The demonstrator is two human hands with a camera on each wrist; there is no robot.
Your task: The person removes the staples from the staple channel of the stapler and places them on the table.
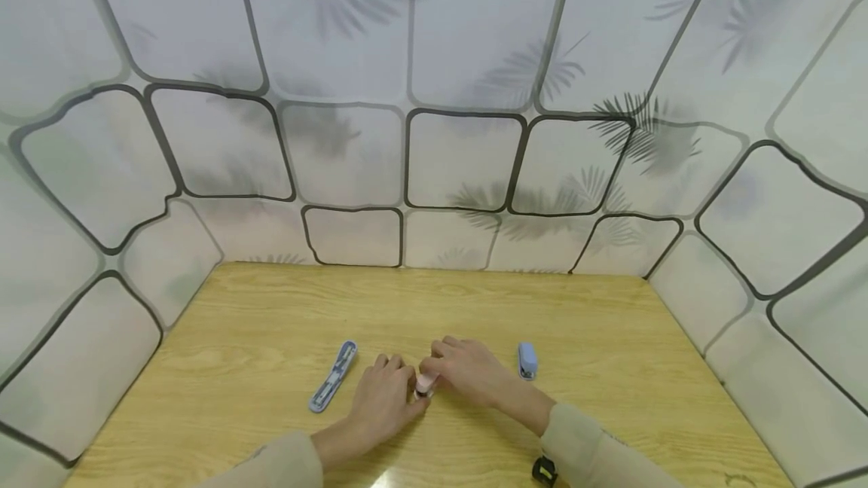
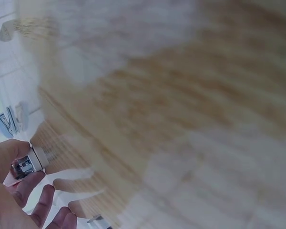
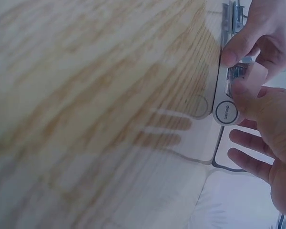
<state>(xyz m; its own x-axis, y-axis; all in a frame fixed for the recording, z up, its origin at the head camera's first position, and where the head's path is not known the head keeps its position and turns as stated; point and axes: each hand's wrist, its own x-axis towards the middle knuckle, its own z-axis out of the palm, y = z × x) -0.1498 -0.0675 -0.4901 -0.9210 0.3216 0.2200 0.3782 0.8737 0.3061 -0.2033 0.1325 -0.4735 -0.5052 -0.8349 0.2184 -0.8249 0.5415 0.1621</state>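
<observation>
Wooden surface (image 1: pixel 271 307), patterned walls. Both hands, left hand (image 1: pixel 383 398) and right hand (image 1: pixel 468 371), pinch a small pink stapler (image 1: pixel 424 384) at near centre. I judge fingers could slip, or get nipped if it snaps.

**One faint mark, too small to read**

From where I stand, the only lettering anywhere is on the small white stapler (image 3: pixel 227 95) that both hands hold over the wooden table (image 1: pixel 271 307). In the right wrist view its round end cap carries a short line of grey letters, most likely a brand mark, but they are too small and soft to spell out. The right hand (image 3: pixel 271 138) pinches the body just beside that cap, and the left hand (image 3: pixel 257 33) grips the far end. The head and left wrist views show no readable writing on the stapler or on anything else.
</observation>
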